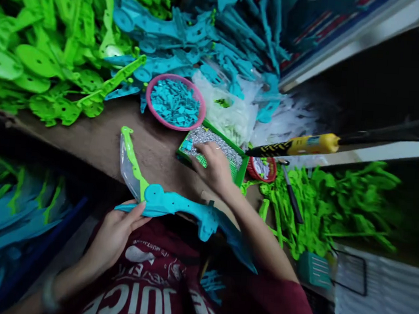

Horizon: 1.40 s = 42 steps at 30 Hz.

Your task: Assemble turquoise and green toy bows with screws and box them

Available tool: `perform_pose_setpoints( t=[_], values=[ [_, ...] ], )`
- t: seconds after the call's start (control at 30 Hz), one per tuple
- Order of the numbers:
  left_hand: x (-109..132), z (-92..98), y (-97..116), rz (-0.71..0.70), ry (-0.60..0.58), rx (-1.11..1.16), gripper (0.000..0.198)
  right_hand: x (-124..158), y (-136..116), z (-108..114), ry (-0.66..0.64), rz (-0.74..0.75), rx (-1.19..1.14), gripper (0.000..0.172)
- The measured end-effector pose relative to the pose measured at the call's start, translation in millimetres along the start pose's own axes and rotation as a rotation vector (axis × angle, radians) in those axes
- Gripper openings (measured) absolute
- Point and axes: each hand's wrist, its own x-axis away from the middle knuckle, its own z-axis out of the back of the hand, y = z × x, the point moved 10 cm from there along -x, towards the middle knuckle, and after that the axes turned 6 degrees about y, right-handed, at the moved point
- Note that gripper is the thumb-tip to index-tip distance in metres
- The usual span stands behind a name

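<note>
My left hand is closed on a blue plastic toy part, its thumb on top near the left end. The long part lies across my lap at the table edge. A green arm with a clear blade joins it by my thumb and points up and away. My right hand is over a green tray that holds many small silvery metal pieces. Its fingers are bent, with a gap between thumb and forefinger; nothing shows between them. Small blue pieces lie at the tray's left end.
Behind the tray stand a pink bowl of small blue pieces and a plastic bag. A yellow-and-black power screwdriver hangs at right, above a red basket and a hammer. Green parts and blue parts are piled behind.
</note>
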Motion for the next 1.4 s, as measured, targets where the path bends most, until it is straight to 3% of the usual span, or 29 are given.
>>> perform_pose_setpoints(
  t=[0.07,0.17,0.27,0.33,0.43,0.53,0.67,0.77,0.97,1.2,1.27,1.33,1.4],
  values=[
    [-2.5,-2.3,1.9,0.011,-0.007,0.006,0.046,7.8,48.7,16.0,0.061,0.011,0.17,0.05],
    [-2.5,-3.3,2.0,0.039,0.01,0.012,0.047,9.8,84.8,-4.3,-0.041,0.124,0.264,0.084],
    [-1.9,-3.0,0.9,0.059,0.028,-0.003,0.048,-1.4,90.3,-37.8,-0.165,0.2,0.292,0.082],
    [-2.3,-0.9,-0.2,0.069,0.047,-0.011,0.052,-12.3,94.7,-41.7,-0.134,0.158,0.331,0.077],
    [-3.4,4.0,-3.8,0.1,0.074,-0.015,0.056,-14.1,91.2,-35.2,-0.075,0.195,0.331,0.083],
    [-4.1,8.4,-4.3,0.104,0.096,-0.031,0.055,-3.9,80.6,-37.3,-0.122,0.333,0.31,0.085],
    [-3.7,7.0,-3.4,0.098,0.077,-0.039,0.054,-8.5,87.9,-37.0,-0.138,0.306,0.361,0.085],
    [-3.6,6.2,-3.1,0.09,0.064,-0.036,0.051,-11.6,85.3,-42.1,-0.194,0.388,0.353,0.092],
    [-5.7,7.2,-4.9,0.106,0.06,-0.023,0.05,-23.5,95.2,-39.6,-0.138,0.336,0.403,0.083],
    [-3.8,5.3,-5.3,0.168,0.077,0.026,0.054,-20.7,91.2,-38.8,-0.094,0.421,0.374,0.083],
    [-2.6,3.7,-6.0,0.191,0.073,0.034,0.053,-18.4,82.4,-40.7,-0.101,0.505,0.354,0.086],
    [-2.3,3.1,-6.0,0.197,0.072,0.027,0.052,-16.1,70.7,-46.1,-0.129,0.595,0.321,0.08],
    [-2.8,4.0,-5.6,0.19,0.079,0.019,0.052,-21.3,66.5,-49.5,-0.134,0.588,0.311,0.072]
  ],
)
